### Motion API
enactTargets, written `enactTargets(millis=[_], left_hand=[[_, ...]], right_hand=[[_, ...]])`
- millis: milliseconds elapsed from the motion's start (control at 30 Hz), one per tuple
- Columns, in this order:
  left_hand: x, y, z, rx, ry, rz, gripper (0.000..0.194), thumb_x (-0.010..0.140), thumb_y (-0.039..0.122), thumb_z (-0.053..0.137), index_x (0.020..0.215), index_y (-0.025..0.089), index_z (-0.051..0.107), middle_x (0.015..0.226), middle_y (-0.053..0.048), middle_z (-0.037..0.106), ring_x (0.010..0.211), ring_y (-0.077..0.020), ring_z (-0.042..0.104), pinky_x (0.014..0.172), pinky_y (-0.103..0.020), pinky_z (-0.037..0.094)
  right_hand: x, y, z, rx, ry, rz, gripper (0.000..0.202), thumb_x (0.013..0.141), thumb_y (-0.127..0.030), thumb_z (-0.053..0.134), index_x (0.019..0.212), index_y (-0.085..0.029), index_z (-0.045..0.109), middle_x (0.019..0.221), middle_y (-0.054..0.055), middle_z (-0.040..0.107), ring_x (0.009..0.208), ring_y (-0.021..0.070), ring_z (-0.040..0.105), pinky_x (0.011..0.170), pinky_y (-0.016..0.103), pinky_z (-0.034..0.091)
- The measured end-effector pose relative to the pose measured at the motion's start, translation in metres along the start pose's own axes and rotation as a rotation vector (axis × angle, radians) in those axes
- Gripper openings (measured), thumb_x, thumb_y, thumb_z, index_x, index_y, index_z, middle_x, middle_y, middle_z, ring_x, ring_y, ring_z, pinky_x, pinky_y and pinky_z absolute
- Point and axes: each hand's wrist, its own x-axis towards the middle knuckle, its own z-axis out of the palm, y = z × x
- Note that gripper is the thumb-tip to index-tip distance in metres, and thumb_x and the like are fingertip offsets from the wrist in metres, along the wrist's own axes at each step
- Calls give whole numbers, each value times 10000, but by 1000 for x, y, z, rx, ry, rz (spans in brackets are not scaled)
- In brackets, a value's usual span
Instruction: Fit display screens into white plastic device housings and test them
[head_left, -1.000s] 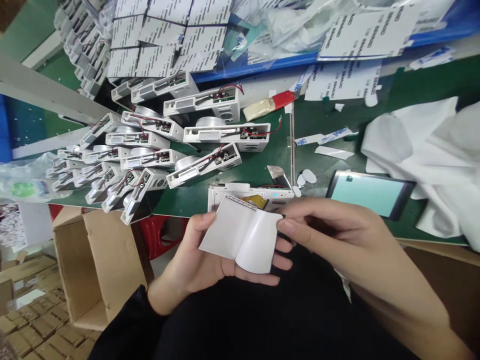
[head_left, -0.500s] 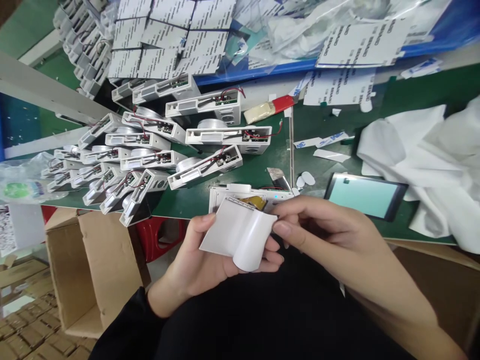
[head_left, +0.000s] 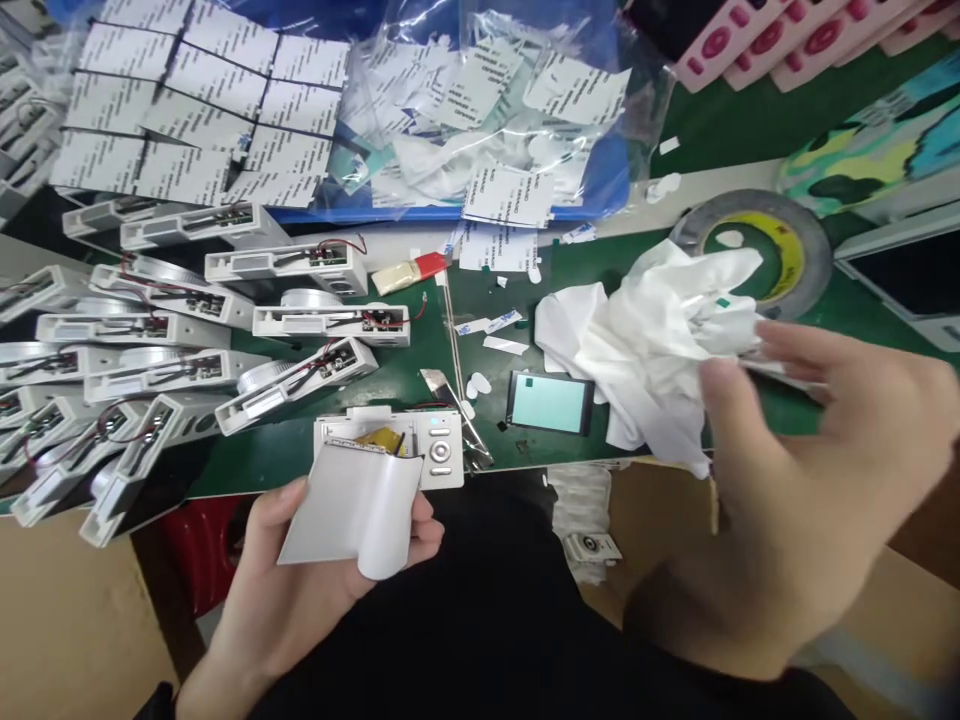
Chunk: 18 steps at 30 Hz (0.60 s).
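Observation:
My left hand [head_left: 285, 590] grips a white display panel [head_left: 330, 505] from below, thumb on its left edge. The panel's right side curls over like loose film. Behind it, a white camera body [head_left: 447, 470] with round buttons lies at the table's front edge, an amber ribbon [head_left: 384, 440] showing between them. My right hand [head_left: 832, 490] is raised at the right, thumb and fingers apart, close to a crumpled white cloth [head_left: 637, 330]. Whether the fingertips touch the cloth I cannot tell. Left of the cloth lies a dark-framed screen [head_left: 551, 403].
Several open camera housings [head_left: 330, 325] stand at the left. A red-handled brush [head_left: 409, 272], a metal blade [head_left: 442, 388] and paper strips [head_left: 504, 345] lie mid-table. Behind is a blue tray [head_left: 585, 205] of printed sheets. A tape roll [head_left: 814, 250] and pink cases [head_left: 825, 40] are at the right.
My right hand has let go of the panel's curled edge and moved right to the cloth. My left hand still holds the panel. The view has shifted to the right.

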Motion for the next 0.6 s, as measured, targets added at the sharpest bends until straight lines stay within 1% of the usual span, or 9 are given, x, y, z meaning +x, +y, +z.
enactTargets(millis=[67,167,233,333,400,433,467,533,600], left_hand=[[0,-1,-1,3,8,13,474,992,484,630,1249,116,780,1224,-142,799,1192,-313,745,1164,-449,540],[0,-1,-2,-3,-8,41,468,1003,486,620,1260,130,780,1246,-143,795,1202,-312,743,1154,-446,550],[-1,-1,-2,-11,-18,30,477,985,487,653,1262,120,780,1251,-151,794,1206,-313,742,1145,-427,556],[-1,0,-1,0,-9,-3,489,964,482,694,1263,105,778,1252,-157,793,1217,-311,737,1152,-420,549],[-1,1,0,19,-2,-11,502,962,490,695,1271,103,773,1258,-164,790,1226,-318,733,1160,-433,539],[-1,0,0,29,-6,-2,511,967,501,684,1274,103,771,1254,-166,791,1222,-321,734,1155,-434,540],[-1,0,0,36,-13,8,519,973,512,667,1278,104,769,1248,-167,792,1215,-322,737,1148,-432,541],[0,-2,0,43,-32,27,535,982,529,639,1285,105,762,1229,-166,796,1188,-314,746,1129,-418,546],[1,-4,-1,39,-54,37,533,984,530,630,1280,106,759,1206,-156,801,1162,-296,750,1108,-406,549]], right_hand=[[6,11,11,-20,2,-44,470,949,-647,665,1008,-204,812,928,132,713,938,343,681,921,592,478],[12,12,15,35,139,-32,376,938,-602,712,900,-242,813,849,85,693,881,295,683,871,518,498],[14,7,12,21,180,-30,370,942,-595,706,954,-244,826,865,96,699,904,314,692,857,520,500],[12,-5,6,-40,163,-75,419,965,-565,675,1093,-190,812,868,129,706,904,337,688,860,528,493],[10,-15,8,-55,81,-154,396,976,-522,667,1112,-172,795,852,129,697,871,318,672,815,485,492],[10,-21,11,-70,13,-193,381,983,-511,658,1105,-176,793,868,131,696,862,309,661,793,467,487],[10,-25,15,-90,-99,-219,378,990,-505,648,1126,-182,791,927,142,703,887,309,655,786,460,484],[13,-33,22,-151,-243,-206,392,1001,-525,622,1087,-186,799,975,150,705,920,327,639,774,471,486],[17,-36,26,-115,-294,-153,341,1011,-479,626,996,-175,780,964,126,703,925,299,643,799,469,526]])
